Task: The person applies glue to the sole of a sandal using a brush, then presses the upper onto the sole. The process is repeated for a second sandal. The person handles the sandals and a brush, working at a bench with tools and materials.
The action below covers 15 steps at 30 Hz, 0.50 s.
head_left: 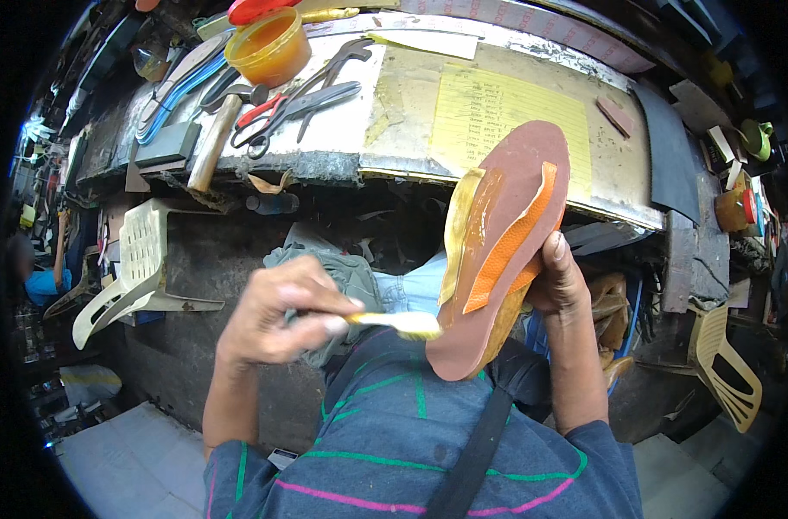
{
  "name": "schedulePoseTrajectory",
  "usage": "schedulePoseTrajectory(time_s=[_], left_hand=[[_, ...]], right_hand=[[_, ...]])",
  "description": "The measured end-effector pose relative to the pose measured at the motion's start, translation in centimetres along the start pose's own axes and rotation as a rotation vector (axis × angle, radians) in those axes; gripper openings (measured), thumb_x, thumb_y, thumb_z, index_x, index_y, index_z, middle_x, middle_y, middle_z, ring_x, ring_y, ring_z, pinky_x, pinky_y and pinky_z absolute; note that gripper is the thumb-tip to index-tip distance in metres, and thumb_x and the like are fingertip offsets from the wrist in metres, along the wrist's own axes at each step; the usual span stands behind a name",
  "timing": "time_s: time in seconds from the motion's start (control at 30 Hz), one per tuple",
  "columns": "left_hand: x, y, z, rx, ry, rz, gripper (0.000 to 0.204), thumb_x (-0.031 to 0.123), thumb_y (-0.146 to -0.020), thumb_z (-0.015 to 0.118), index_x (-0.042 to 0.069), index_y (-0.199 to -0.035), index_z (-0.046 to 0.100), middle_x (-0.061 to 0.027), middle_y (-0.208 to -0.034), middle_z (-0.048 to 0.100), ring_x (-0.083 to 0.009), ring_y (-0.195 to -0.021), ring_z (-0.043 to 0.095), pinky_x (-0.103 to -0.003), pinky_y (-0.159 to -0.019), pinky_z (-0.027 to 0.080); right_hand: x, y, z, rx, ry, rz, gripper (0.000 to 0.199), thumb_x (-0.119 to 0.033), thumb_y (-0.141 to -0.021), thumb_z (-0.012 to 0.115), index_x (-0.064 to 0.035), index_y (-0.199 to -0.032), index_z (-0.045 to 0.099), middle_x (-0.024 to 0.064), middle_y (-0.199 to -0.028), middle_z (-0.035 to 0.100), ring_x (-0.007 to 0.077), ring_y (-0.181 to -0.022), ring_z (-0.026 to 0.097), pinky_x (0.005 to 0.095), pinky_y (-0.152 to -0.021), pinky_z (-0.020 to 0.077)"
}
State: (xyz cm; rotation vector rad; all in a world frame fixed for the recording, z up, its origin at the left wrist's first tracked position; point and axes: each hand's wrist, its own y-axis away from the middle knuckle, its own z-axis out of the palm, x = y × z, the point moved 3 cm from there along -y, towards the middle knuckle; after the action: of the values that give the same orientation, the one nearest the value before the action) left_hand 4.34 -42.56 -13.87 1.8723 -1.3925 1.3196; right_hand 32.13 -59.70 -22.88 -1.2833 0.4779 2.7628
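The glue is the worry here. The brush point(407, 323) is loaded and its bristles sit right at the lower edge of the sole point(506, 251), above the lap and the striped shirt point(411, 441), so a drip would likely land on cloth. The sole is held up in the air, tilted, well clear of the workbench point(497, 52), with nothing under it. A hard push from the brush could twist it in the hand. The orange leather strip point(510, 246) lies along the wet, shiny middle of the sole and curls off at its upper end. If it shifts while the glue is wet, I'd guess it sets crooked. A yellowish flap point(457, 229) stands off the left edge and could fold onto the sticky face.

The left hand point(277, 316) is closed snugly round the brush handle, fingers curled and thumb pressed on top, no gap showing. The right hand point(560, 281) grips the sole from behind at its right edge. The thumb lies up along the rim and the other fingers are hidden behind the sole, so how widely they spread I cannot tell.

On the bench behind sit 1 open tub of amber glue point(268, 45), scissors point(294, 108), a hammer point(216, 138) and a yellow sheet of paper point(506, 121).
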Motion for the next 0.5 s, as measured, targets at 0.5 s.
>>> schedulePoseTrajectory(time_s=[0.5], left_hand=[[-0.7, -4.1, 1.3, 0.05, -0.474, 0.196, 0.024, 0.001, -0.078, 0.085, 0.008, -0.1, 0.079, -0.0049, -0.082, 0.067, -0.0215, -0.074, 0.065, -0.036, -0.064, 0.052]], right_hand=[[0.6, 0.3, 1.1, 0.027, 0.002, 0.023, 0.123, -0.07, -0.072, 0.09, 0.0033, -0.157, 0.04, 0.0202, -0.144, 0.059, 0.031, -0.133, 0.062, 0.0467, -0.112, 0.0528]])
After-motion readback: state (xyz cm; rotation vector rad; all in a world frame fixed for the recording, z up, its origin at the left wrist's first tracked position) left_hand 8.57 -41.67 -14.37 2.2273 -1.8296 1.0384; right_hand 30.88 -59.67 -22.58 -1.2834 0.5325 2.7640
